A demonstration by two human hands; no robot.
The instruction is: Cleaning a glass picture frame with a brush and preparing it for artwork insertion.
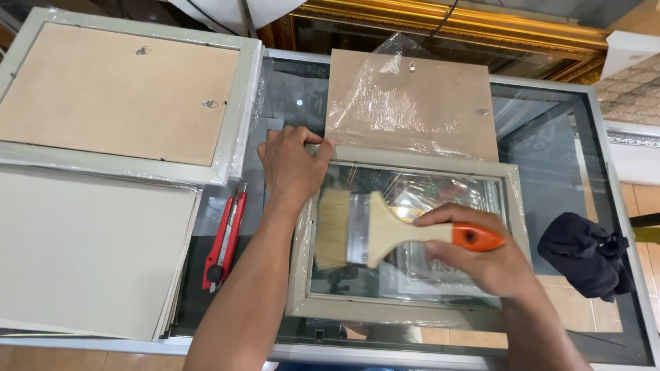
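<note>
A pale grey picture frame with a glass pane lies flat on a glass-topped table, still partly in clear plastic wrap. My left hand presses on the frame's upper left corner. My right hand grips a wide paintbrush by its orange-tipped wooden handle. The bristles point left and rest over the left side of the pane.
A brown backing board under clear plastic lies just behind the frame. A red utility knife lies left of my forearm. Stacked frames and grey boards fill the left side. A dark cloth sits at right.
</note>
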